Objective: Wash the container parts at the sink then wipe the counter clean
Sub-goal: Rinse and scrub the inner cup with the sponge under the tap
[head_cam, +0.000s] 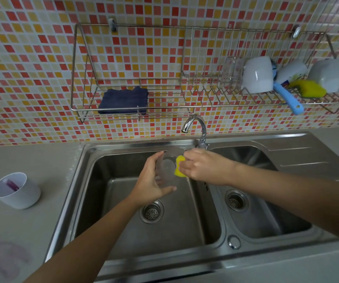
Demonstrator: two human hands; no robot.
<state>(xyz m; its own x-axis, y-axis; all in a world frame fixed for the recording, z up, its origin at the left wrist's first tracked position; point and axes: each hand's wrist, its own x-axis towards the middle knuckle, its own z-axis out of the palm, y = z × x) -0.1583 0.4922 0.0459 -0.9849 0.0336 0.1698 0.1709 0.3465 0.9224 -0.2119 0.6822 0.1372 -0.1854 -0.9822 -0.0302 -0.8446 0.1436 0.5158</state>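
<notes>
Over the left basin [95, 193] our left hand [151, 180] cups the clear container [167, 170], mouth facing right; our right hand [202, 167], closed on the yellow sponge [179, 166], is nearest that opening.

Over the left basin of a steel double sink [78, 180]: left hand [151, 178] grips a clear plastic container [167, 170], tilted, mouth toward the right. Right hand [201, 167] presses a yellow sponge [178, 166] against its rim. Chrome faucet [195, 125] just behind. White cup [16, 189] with a purple item inside stands on the bench [21, 231] to the left. Wall rack [131, 78] holds a folded dark blue cloth [123, 100]; second yellow sponge [309, 88] at far right.
</notes>
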